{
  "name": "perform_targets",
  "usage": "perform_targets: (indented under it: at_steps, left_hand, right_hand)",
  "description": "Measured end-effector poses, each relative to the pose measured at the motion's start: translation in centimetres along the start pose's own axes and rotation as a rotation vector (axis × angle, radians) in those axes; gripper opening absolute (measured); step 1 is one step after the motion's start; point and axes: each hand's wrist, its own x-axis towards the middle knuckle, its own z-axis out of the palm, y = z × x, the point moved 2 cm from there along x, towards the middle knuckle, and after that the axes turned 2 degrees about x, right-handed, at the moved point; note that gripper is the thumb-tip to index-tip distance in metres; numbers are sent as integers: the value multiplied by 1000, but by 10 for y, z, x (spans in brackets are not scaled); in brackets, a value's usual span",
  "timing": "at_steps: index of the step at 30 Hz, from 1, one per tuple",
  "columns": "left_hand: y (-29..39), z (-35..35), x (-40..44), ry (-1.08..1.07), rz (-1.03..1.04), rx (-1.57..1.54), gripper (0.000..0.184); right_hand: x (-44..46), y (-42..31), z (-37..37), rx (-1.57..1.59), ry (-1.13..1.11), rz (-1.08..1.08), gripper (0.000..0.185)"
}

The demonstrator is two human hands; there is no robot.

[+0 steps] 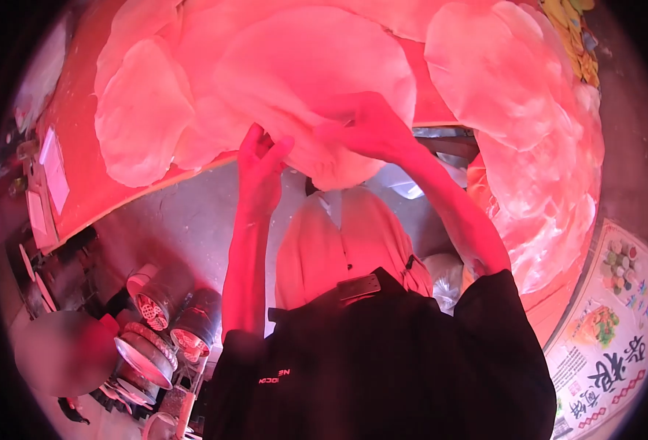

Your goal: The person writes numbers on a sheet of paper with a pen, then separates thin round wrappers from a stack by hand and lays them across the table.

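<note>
Under red light, a large thin round sheet [317, 59] lies over the table's near edge, its lower part gathered in folds that hang off the edge. My left hand [265, 158] is at the left side of these folds, thumb and fingers apart, with the sheet's edge beside the fingertips. My right hand [357, 128] is bent over the folds on the right, its fingers closed on the sheet. Some of the right fingertips are blurred against the sheet.
More thin sheets [144, 110] lie on the red table [104, 198] at left. Overlapping sheets [507, 81] cover the right side. Metal pots [148, 356] and containers stand lower left. A printed poster [610, 330] is at lower right, yellow cloth [573, 37] at upper right.
</note>
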Motion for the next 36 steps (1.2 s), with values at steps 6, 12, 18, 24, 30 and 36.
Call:
perform_targets:
  at_steps: [6,12,18,24,30,36]
  left_hand:
    - [-2,-2,-3,107,-54,-3,47]
    - [-9,0,2,239,-24,41,47]
    - [-51,-64,-10,385,-52,248,50]
    - [-45,-58,-12,471,-61,-45,54]
    - [-50,-74,-11,503,-120,23,56]
    - [-42,-64,-24,438,-118,-198,56]
  right_hand:
    - [1,-5,0,163,-138,252,25]
    - [1,10,7,15,89,-77,15]
    - [14,25,-7,-236,143,-280,11]
    - [73,-23,-216,-259,347,-261,18]
    - [89,-50,-481,-785,781,-282,26]
    - [63,-26,-554,-1443,1183,-490,33]
